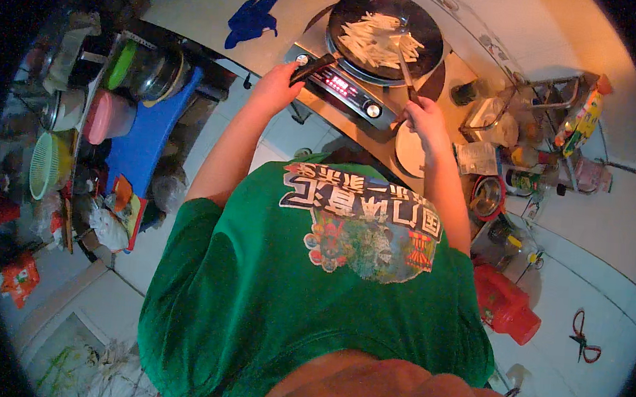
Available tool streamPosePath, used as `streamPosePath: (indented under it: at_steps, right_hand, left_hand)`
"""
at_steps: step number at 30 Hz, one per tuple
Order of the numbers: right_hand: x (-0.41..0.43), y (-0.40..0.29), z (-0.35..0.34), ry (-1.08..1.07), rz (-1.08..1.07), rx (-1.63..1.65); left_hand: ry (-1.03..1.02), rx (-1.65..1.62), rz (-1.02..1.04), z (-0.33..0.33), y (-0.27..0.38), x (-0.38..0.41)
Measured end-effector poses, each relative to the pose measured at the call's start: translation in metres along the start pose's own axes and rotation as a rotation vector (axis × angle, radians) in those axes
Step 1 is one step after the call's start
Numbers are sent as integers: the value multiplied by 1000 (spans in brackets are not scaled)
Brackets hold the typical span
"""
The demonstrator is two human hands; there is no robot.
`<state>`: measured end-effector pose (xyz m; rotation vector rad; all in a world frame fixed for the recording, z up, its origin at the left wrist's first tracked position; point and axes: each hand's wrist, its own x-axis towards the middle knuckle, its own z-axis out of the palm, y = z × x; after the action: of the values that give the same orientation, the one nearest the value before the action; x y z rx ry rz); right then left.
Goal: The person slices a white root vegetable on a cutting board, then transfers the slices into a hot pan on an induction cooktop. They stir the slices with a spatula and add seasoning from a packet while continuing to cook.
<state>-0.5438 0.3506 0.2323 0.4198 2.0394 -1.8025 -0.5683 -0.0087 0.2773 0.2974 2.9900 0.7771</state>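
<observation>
My left hand [274,91] is closed around the black handle [312,71] of a dark frying pan [357,4]. The pan sits on an electric cooktop [346,88] with a lit display and knobs. Pale strips of food [369,38] lie in the pan. My right hand [426,119] grips the handle of a metal spatula [405,67], whose blade is among the strips. Below my right wrist, partly hidden by the forearm, a pale round plate or board [410,149] lies on the counter's edge.
A dark blue cloth [251,22] lies on the counter left of the cooktop. To the right stand a wire rack [553,98], packets, jars and a red-rimmed container [487,197]. A red plastic jug [508,308] is lower right. Shelves at left hold a pink tub [104,117] and a green basket [44,165].
</observation>
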Motion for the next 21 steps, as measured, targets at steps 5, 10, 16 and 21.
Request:
streamPosePath:
  at_steps: [5,10,16,21]
  right_hand:
    - [-36,-39,7,408,-460,-961]
    - [-38,-49,43,413,-388,-1347]
    - [-92,-82,38,399,-284,-1259]
    - [-94,-75,-21,416,-334,-837]
  left_hand:
    - [-113,-22,36,14,-6,12]
    - [-164,-96,90,15,7,13]
    - [-154,-121,147,24,-16,10]
    - [-180,-132,93,18,-1,14]
